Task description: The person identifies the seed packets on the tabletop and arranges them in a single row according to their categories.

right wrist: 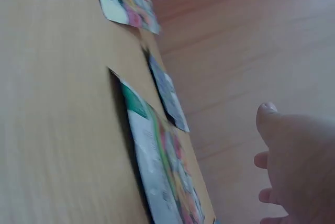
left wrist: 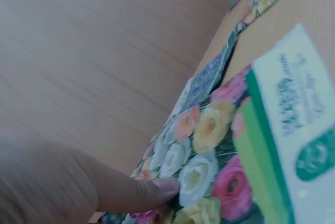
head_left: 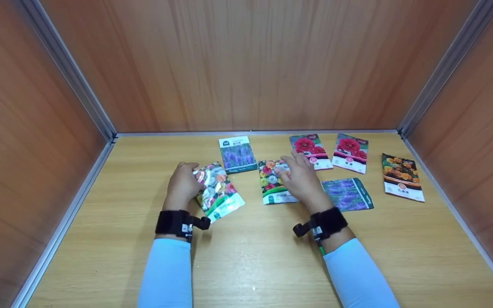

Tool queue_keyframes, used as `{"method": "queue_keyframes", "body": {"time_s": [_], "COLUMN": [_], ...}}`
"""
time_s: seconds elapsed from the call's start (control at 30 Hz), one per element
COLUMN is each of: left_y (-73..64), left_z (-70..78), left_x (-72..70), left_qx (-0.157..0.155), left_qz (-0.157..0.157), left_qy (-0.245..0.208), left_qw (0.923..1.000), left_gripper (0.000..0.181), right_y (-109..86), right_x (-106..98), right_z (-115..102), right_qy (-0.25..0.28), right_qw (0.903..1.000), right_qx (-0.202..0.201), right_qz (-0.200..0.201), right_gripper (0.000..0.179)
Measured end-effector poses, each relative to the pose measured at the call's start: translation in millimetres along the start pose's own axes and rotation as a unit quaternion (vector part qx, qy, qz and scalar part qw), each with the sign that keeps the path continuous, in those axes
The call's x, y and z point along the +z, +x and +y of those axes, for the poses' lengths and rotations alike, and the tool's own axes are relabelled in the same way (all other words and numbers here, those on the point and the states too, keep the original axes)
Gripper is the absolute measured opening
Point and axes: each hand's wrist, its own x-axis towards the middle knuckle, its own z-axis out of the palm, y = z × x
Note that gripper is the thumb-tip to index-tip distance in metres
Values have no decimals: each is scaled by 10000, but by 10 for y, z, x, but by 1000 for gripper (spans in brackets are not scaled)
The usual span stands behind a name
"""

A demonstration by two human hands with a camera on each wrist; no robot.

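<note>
My left hand (head_left: 183, 183) pinches the left edge of a multicoloured flower seed packet (head_left: 219, 190). In the left wrist view the thumb (left wrist: 152, 192) lies on the printed flowers, and the other fingers are hidden. A second multicoloured flower seed packet (head_left: 274, 194) lies on the table. Over its right part is my right hand (head_left: 301, 179), fingers spread and apart. The right wrist view shows this hand (right wrist: 296, 161) holding nothing, with the packet (right wrist: 157, 166) beside it.
Behind the hands lie a lavender packet (head_left: 238, 155) and two red-flower packets (head_left: 310, 149) (head_left: 350, 152). Another lavender packet (head_left: 349, 194) is partly under the right hand's view. An orange-flower packet (head_left: 402, 176) lies far right. Wooden panels (head_left: 250, 64) enclose the table (head_left: 246, 256) at back and sides.
</note>
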Motion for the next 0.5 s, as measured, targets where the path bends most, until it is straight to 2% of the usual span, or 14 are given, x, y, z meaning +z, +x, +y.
{"method": "queue_keyframes", "body": {"time_s": [0.23,0.37,0.5], "left_y": [-55,-108,-183], "left_z": [164,324,454], "left_x": [-62,-122,-173], "left_qx": [168,210,173], "left_qz": [102,94,-1], "left_qy": [-316,-719,-1140], "left_qw": [9993,9971,9933], "left_gripper": [68,66,61], "right_y": [-140,-174,-190], "right_x": [77,59,52], "right_z": [-195,-272,-320], "right_qy": [-25,483,1136], "right_qw": [9992,9978,9924], "right_qx": [-397,-434,-285], "right_qz": [-14,-132,-381], "right_gripper": [64,62,62]}}
